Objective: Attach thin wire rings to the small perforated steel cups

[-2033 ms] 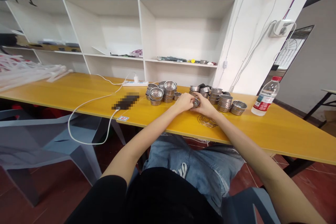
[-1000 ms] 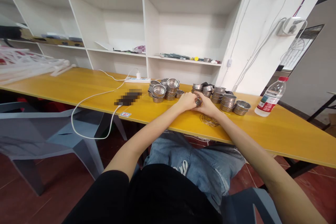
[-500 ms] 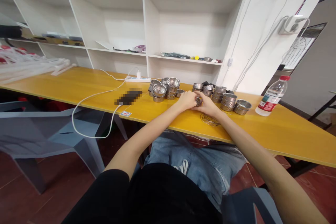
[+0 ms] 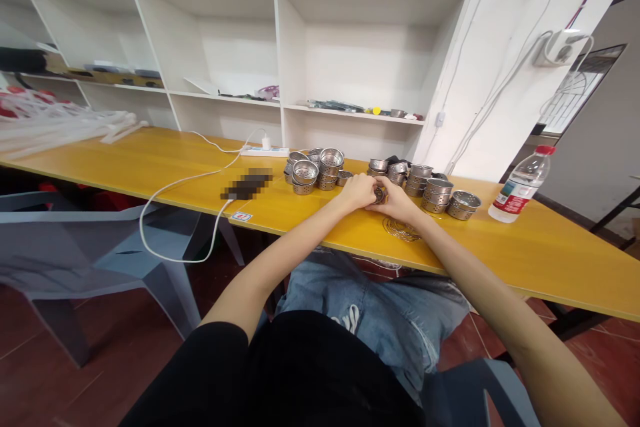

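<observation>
Between my two hands is a small perforated metal cup (image 4: 379, 195), mostly covered by the fingers. My left hand (image 4: 359, 191) curls round its left side, and my right hand (image 4: 394, 198) grips it from the right with thumb and fingers bent. Just below the right hand, a coil of thin metal wire (image 4: 400, 229) lies on the yellow table (image 4: 280, 213). Stacked perforated metal cups stand to the left (image 4: 305, 173) of my hands. More cup stacks (image 4: 437, 195) stand to the right, with a single cup (image 4: 464, 204) at their end.
A clear bottle with a red cap (image 4: 521, 184) stands on the right. On the left lie a pixelated dark object (image 4: 246, 185) and a white cable (image 4: 173, 181) that hangs over the table edge. A power strip (image 4: 261, 151) sits before the white shelves (image 4: 350, 110). A grey-blue chair (image 4: 115, 247) is lower left.
The whole view has shifted very slightly. My hands keep hold of the cup in nearly the same place, and the stacks and wire coil stay put.
</observation>
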